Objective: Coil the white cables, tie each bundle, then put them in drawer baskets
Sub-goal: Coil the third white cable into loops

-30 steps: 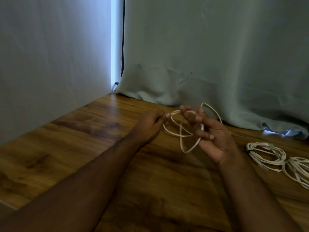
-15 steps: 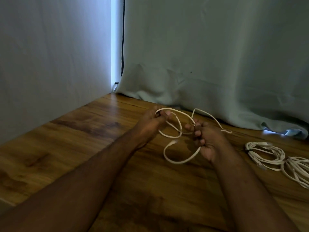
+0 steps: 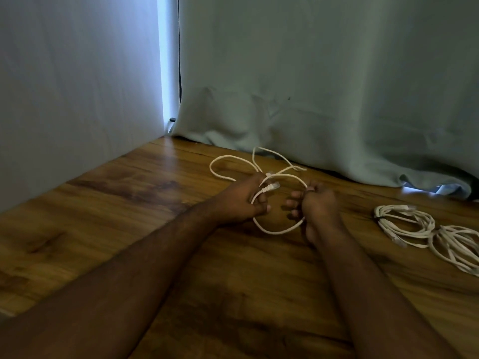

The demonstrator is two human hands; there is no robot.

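A loose white cable [image 3: 278,231] lies in loops on the wooden table [image 3: 129,229], held between both hands. My left hand [image 3: 241,200] grips the cable near its clear plug end [image 3: 272,187], fingers curled round it. My right hand [image 3: 315,206] pinches the other side of the loop. More loops of the same cable spread behind the hands toward the curtain. Two coiled white cable bundles lie to the right: one [image 3: 404,224] nearer the hands, another [image 3: 458,247] at the frame's edge.
A pale green curtain [image 3: 324,99] hangs along the back of the table, its hem bunched on the wood. A white wall [image 3: 72,86] borders the left side. No drawer baskets are in view.
Both hands have come down from above the table to its surface. The cable's loops have opened out and spread behind the hands, and the plug end now shows at my left hand.
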